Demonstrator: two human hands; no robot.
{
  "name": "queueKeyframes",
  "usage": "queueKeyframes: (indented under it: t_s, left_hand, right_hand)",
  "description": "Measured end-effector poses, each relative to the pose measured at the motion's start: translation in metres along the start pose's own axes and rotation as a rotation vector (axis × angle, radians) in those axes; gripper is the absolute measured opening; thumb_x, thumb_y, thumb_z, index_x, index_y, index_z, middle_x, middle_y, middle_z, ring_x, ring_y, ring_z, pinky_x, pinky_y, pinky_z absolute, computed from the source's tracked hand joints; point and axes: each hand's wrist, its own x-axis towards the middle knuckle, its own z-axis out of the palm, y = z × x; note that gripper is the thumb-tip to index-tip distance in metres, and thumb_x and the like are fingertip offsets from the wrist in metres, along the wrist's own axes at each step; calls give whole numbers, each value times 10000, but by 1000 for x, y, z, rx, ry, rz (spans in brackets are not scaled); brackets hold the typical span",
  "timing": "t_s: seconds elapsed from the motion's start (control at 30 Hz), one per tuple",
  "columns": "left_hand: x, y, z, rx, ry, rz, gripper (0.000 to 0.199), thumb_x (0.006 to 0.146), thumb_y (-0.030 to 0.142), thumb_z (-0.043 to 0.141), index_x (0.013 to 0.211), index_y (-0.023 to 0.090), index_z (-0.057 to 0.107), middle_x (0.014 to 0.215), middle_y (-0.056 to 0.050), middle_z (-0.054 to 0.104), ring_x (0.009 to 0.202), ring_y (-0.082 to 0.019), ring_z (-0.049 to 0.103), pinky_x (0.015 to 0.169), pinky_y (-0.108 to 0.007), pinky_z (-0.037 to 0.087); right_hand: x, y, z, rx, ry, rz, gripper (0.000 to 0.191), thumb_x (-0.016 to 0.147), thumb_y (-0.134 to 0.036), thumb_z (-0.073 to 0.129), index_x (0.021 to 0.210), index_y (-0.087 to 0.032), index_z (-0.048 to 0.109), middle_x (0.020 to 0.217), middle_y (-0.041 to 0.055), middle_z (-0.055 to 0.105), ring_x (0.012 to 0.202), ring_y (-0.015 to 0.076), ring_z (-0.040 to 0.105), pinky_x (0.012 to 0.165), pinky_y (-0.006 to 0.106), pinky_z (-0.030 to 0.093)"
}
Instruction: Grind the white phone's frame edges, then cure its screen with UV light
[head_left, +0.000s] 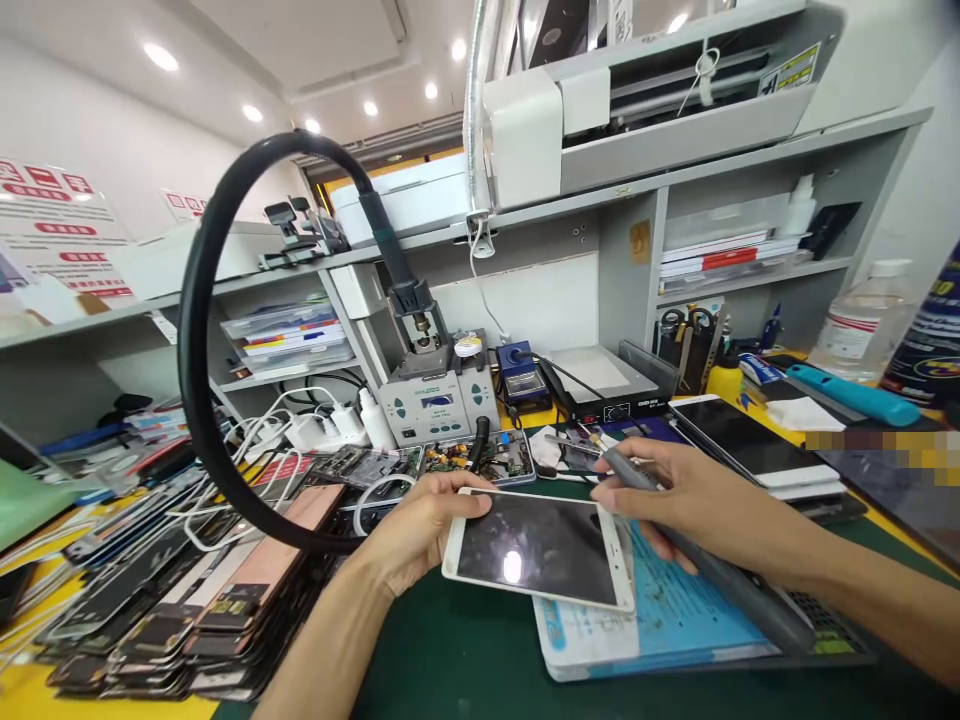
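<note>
My left hand [424, 535] grips the left end of a white-framed smartphone [536, 550], thumb on its dark screen. The phone is held tilted above the bench, and a bright light reflects in its glass. My right hand [675, 495] is closed round a long tool with a thick grey handle [750, 600]; a thin metal tip seems to extend from its front, but its exact kind is unclear. The right fingertips are beside the phone's upper right corner; I cannot tell whether they touch it. Beneath the phone's right side lies a blue-and-white booklet [660, 610] on the green mat [450, 650].
Stacked phone parts [255, 580] fill the left side. A grey rework station [435, 405] with a looping black hose [199, 330] stands behind. Circuit boards [442, 460] lie ahead of my left hand. At right are another phone [750, 435] and a clear bottle [862, 320].
</note>
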Motion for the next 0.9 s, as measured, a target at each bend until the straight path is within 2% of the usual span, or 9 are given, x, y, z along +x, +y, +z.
queueKeyframes:
  t_s: [0.17,0.3,0.4,0.53,0.7,0.77,0.9]
  left_hand:
    - [-2,-8,-9,124,11,-20,232,720,259,759,890,173,628,804,-61,700,690,-187,663,647,-307,536]
    - [-7,-9,-10,336,44,66,150,744,275,746,820,168,672,717,-6,639,623,-130,535,579,-244,383]
    - [-10,-8,-7,447,47,105,137,728,267,764,789,162,701,724,0,630,687,-141,507,616,-258,331]
    - [-9,-12,-4,450,45,103,194,767,324,726,865,160,699,772,-11,634,754,-166,529,682,-285,344]
    - [-4,-21,2,404,109,96,251,807,355,676,961,159,640,848,-14,616,788,-157,533,701,-281,350]
    - [-4,-21,5,423,106,93,240,805,363,680,924,160,634,811,-4,599,751,-147,513,672,-278,338]
    - [-4,-13,7,489,24,72,250,754,376,747,826,162,639,656,34,531,629,-126,436,582,-277,274]
  right_hand:
    - [0,1,-9,0,30,-17,492,877,-594,622,1140,-181,570,475,-46,578,373,103,469,419,212,384]
    - [0,3,-9,111,-22,-17,416,947,-575,511,1055,-180,584,527,-45,561,379,91,464,401,203,382]
    - [0,5,-8,195,-88,1,359,975,-515,486,1003,-173,591,552,-46,548,380,76,448,384,187,395]
    - [2,11,-6,222,-185,18,361,952,-511,552,956,-155,618,581,-26,593,375,64,457,356,164,426]
    - [1,15,-2,194,-306,87,412,966,-548,497,833,-170,595,612,12,677,296,85,530,271,160,415]
    - [0,15,0,132,-282,90,430,941,-591,511,825,-185,591,681,9,699,296,84,544,259,158,418]
    - [-2,15,-2,87,-226,112,576,944,-650,420,739,-158,639,611,11,654,298,59,499,284,142,439]
